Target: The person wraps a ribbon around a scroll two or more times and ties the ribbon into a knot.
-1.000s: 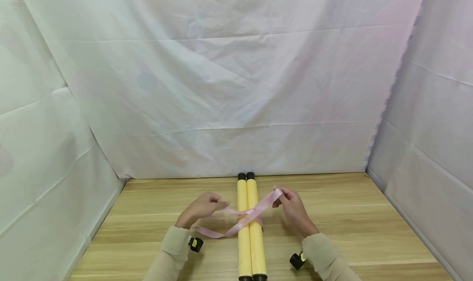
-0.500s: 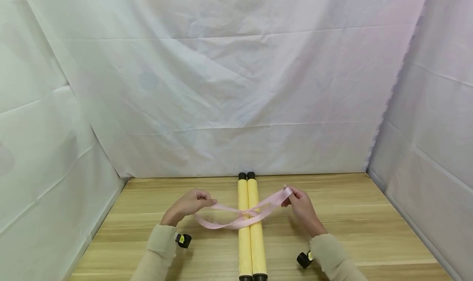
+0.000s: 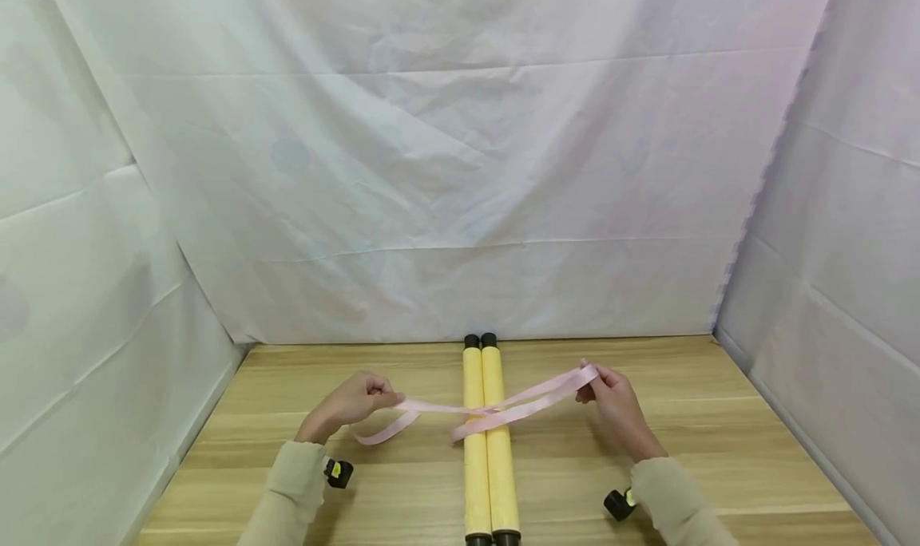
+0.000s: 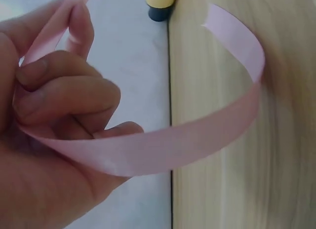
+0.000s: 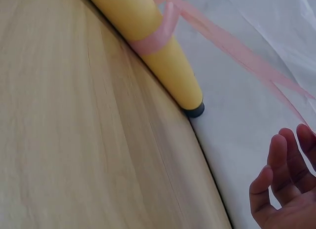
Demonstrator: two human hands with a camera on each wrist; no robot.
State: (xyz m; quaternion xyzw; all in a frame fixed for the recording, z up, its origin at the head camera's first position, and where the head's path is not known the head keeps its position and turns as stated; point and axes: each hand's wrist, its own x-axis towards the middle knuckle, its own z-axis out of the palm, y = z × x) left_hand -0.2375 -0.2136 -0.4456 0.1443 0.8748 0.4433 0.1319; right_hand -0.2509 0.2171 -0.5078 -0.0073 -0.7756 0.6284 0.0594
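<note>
Your left hand [image 3: 352,402] and right hand [image 3: 614,402] each pinch pink ribbon [image 3: 532,408] | two black-capped yellow tubes [image 3: 476,474] lie between them, long axis running away from you | ribbon crosses above | neither hand clearly nearer

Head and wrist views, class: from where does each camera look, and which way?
Head: on the head, forward and down at two yellow rolls; left hand, right hand, sleeves show.
Left wrist: on that wrist, facing the left hand and pink ribbon.
Right wrist: on that wrist, facing a roll's black end; part of the right hand shows.
Both wrist views share ribbon, table and white cloth.
</note>
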